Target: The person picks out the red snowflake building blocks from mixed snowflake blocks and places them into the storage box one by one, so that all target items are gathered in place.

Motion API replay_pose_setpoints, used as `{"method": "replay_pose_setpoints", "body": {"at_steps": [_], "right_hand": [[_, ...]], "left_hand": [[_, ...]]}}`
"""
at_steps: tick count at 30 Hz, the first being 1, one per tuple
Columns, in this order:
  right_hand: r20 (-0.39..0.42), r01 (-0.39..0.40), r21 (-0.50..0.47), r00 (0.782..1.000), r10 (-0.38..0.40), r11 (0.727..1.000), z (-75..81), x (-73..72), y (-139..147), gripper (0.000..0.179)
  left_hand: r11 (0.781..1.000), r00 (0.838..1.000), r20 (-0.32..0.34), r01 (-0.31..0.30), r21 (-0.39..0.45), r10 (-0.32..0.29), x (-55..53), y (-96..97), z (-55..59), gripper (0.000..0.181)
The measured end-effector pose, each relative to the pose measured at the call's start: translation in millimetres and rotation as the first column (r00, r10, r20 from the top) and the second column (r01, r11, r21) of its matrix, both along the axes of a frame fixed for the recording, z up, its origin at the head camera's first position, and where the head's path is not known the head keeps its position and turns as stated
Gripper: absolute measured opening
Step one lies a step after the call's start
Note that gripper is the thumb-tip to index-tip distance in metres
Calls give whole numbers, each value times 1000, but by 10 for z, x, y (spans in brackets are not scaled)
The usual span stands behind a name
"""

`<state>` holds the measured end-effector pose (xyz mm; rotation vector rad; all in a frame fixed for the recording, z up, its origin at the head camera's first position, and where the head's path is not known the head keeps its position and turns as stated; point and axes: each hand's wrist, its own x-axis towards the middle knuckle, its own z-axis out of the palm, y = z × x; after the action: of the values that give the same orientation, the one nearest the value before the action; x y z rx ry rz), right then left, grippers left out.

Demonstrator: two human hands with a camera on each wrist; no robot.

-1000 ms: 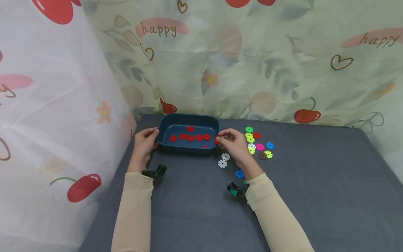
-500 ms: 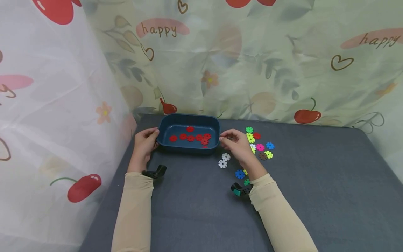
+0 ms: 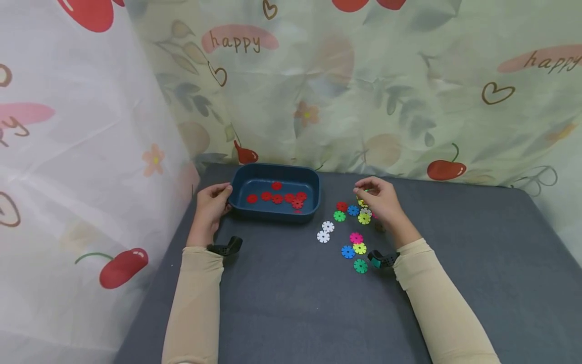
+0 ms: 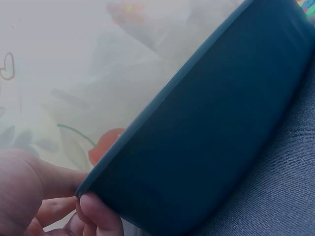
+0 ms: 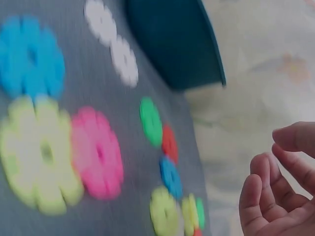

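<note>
My left hand pinches the left rim of a dark blue plastic box, thumb on top and fingers below, as the left wrist view shows. Inside the box lie several red notched flower discs. My right hand is over the loose discs right of the box, its fingers loosely bent. In the right wrist view its thumb is close to the index fingertip, with nothing visible between them. Beneath and beside that hand are a yellow disc, a blue disc and a red disc; some others are partly hidden.
Two white discs lie in front of the box's right corner. Nearer the person are a pink disc, another blue disc and a green disc. A patterned curtain hangs behind the grey-covered table.
My right hand held a red disc at the box's right rim and let it drop inside. It has since moved right, over the loose discs. My left hand stays on the rim.
</note>
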<state>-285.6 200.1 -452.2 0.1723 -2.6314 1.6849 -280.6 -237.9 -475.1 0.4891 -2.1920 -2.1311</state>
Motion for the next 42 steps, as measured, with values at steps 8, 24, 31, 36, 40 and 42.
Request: {"method": "replay_pose_setpoints", "body": {"at_steps": [8,24,31,36,40,42], "right_hand": [[54,10,163,998,-19,987,-86,-210,366,39],[178,-60,286,984,8,956,-285,-385,573,46],[186,-72,319,983,12,945,-318,-432,577,44],[179,-72,338,984,11,938,-336,-460,586,42],[172,-72,345,985,12,936,-342,-461,592,41],[162,-68,344,987,12,937,-344,-459,593,39]], "left_hand": [[1000,1000,6,0,6,0,13,-1,5,38],[1000,1000,2,3,12,-3,13,5,6,39],[1000,1000,1,6,7,-6,19,9,13,39],[1000,1000,-2,3,1,-3,25,6,12,39],[1000,1000,0,2,-1,-2,22,4,4,40],[1000,1000,1,1,0,-1,20,3,3,39]]}}
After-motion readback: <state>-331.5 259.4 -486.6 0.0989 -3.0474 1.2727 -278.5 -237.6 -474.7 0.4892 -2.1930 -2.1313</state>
